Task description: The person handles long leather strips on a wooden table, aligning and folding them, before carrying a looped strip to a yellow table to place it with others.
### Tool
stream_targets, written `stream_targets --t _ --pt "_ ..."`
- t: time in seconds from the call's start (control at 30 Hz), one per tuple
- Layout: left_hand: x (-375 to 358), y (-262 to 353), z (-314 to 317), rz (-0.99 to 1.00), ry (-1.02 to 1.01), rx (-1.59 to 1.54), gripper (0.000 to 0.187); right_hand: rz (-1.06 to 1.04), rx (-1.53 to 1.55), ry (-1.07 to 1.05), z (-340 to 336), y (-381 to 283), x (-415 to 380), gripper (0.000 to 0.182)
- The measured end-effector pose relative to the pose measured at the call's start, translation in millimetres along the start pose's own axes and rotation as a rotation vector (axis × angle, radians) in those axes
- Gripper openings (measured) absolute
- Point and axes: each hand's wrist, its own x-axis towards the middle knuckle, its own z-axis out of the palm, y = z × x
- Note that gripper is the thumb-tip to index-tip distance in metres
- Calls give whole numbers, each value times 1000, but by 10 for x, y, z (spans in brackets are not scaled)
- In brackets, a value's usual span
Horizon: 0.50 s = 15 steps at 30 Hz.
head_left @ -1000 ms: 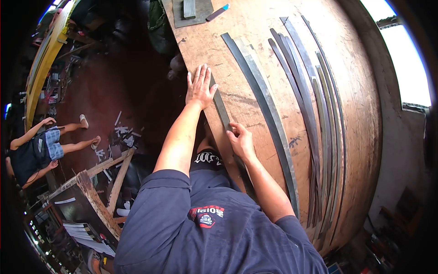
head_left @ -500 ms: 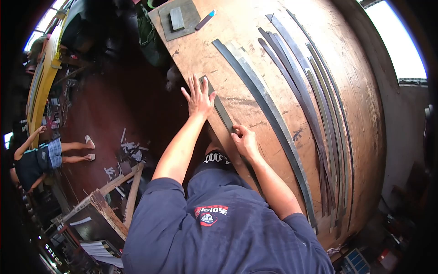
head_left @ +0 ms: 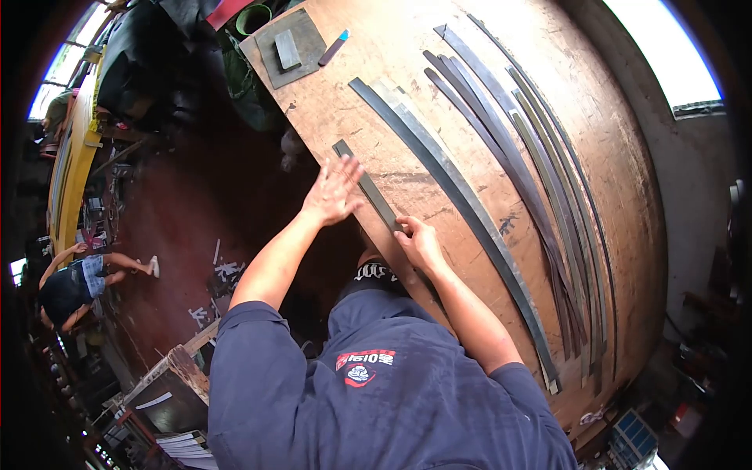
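Observation:
A long, narrow dark strip (head_left: 379, 200) lies along the near left edge of the wooden table (head_left: 439, 196). My left hand (head_left: 335, 190), fingers stretched out and slightly blurred, is over the strip near its far end, overlapping the table's edge. Farther down the same strip, my right hand (head_left: 419, 241) has its fingers bent and closed at the strip's edge. The strip's lower part runs beneath my right wrist and forearm. To the right of my hands lies a wider dark strip (head_left: 462, 200), with paler pieces along its side.
Several more long strips (head_left: 521, 168) lie bunched on the table's right side. At the far corner are a grey block (head_left: 287, 50) on a dark square plate (head_left: 305, 69) and a blue-tipped knife-like tool (head_left: 334, 47). Another person (head_left: 74, 286) bends over at the left.
My left hand has slid back toward me and left along the strip, its fingers now blurred. My right hand stays at the strip. The view has shifted slightly; the other person bends lower.

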Motion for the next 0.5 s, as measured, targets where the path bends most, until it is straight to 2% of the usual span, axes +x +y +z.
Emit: stream_targets --t 0.03,0.07,0.13,0.17,0.23,0.33,0.5 --pt "52 9 33 -143 55 -49 80 -3 -1 -1 -7 -8 5 32" --pt "94 102 95 -142 62 -44 80 -11 -1 3 -8 -4 4 32" --pt "204 380 275 -448 256 -137 80 -27 15 -28 -11 43 14 38" --pt "231 507 380 -519 211 -144 80 -35 14 -24 -30 85 9 38" --pt "263 643 351 -573 216 -65 78 -36 143 -58 -68 175 -58 45" --pt "284 637 347 -585 229 -44 77 -11 150 -145 -306 344 -329 49" --pt "296 656 347 -642 210 -26 76 -5 139 -170 -469 637 -639 45"
